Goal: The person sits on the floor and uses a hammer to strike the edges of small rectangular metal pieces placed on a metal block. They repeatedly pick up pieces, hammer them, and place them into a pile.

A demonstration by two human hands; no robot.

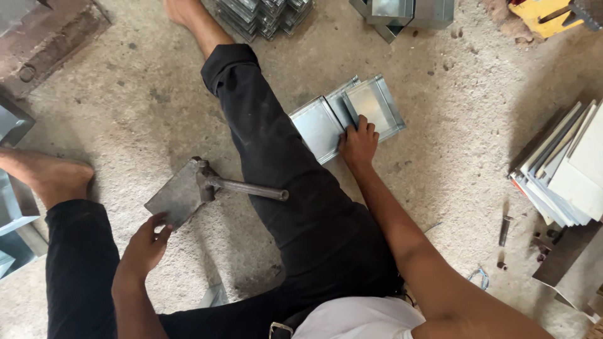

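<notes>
I sit on a concrete floor with my legs in black trousers spread out. My left hand [146, 243] rests by the near corner of a flat grey metal plate [176, 194], fingers apart, touching its edge. A metal hammer-like tool [242, 186] lies with its head on that plate and its handle on my right leg. My right hand [358, 143] reaches past that leg and rests on a small stack of folded shiny metal sheet pieces [347, 115], its fingers on the edge of the top piece.
More folded metal pieces are stacked at the top middle [260, 14] and top right [405, 11]. A pile of flat white and grey sheets [565, 169] lies at the right. Metal boxes [12, 207] stand at the left, by my bare foot [47, 172].
</notes>
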